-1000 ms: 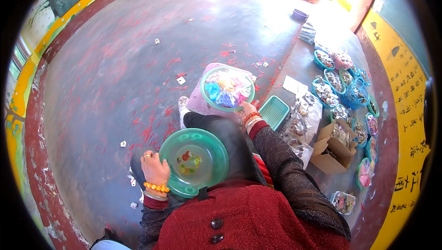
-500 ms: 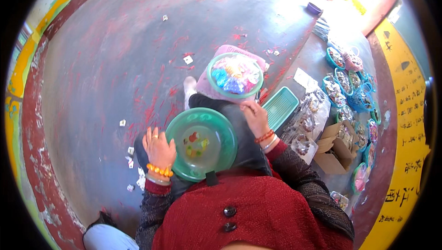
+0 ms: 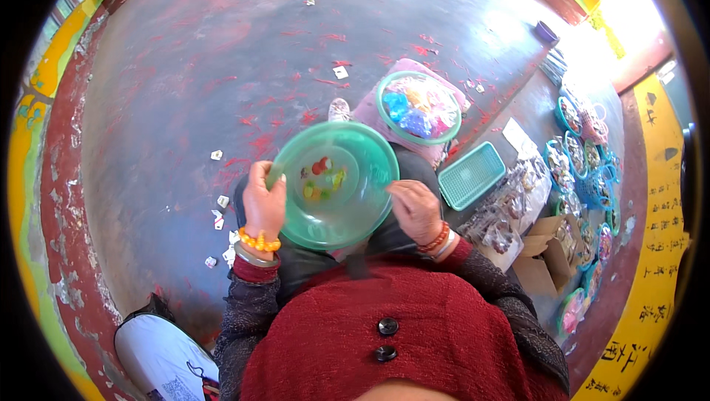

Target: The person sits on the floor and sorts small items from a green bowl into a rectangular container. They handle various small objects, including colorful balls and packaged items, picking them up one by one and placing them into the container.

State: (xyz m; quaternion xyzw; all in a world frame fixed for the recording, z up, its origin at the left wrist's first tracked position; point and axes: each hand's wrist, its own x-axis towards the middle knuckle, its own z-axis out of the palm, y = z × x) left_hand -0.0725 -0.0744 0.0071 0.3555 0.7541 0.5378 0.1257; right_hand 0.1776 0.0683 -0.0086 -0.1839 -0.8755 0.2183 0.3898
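A green translucent plastic basin (image 3: 370,187) is held above my lap, tilted slightly, with a coloured fruit-like pattern on its bottom. My left hand (image 3: 265,200) grips its left rim, thumb on the inside and the other fingers mostly hidden behind the wall. On the opposite side, my right hand (image 3: 418,212) has its fingers closed at the right rim. Just beyond the basin, a second green-rimmed basin (image 3: 382,109) full of clear-wrapped, brightly coloured pieces rests on a pink-covered support (image 3: 366,110).
To the right lie a green slotted tray (image 3: 472,174), clear plastic bags (image 3: 510,216) of small items and an open cardboard box (image 3: 543,257). Several filled baskets (image 3: 595,188) line the right wall. White scraps (image 3: 340,72) and red shreds dot the floor. A pale bag (image 3: 159,349) sits lower left.
Both hands have come to the basin's rim from beside it. The basin has been raised and shifted. The whole view has swung, moving the surroundings rightward.
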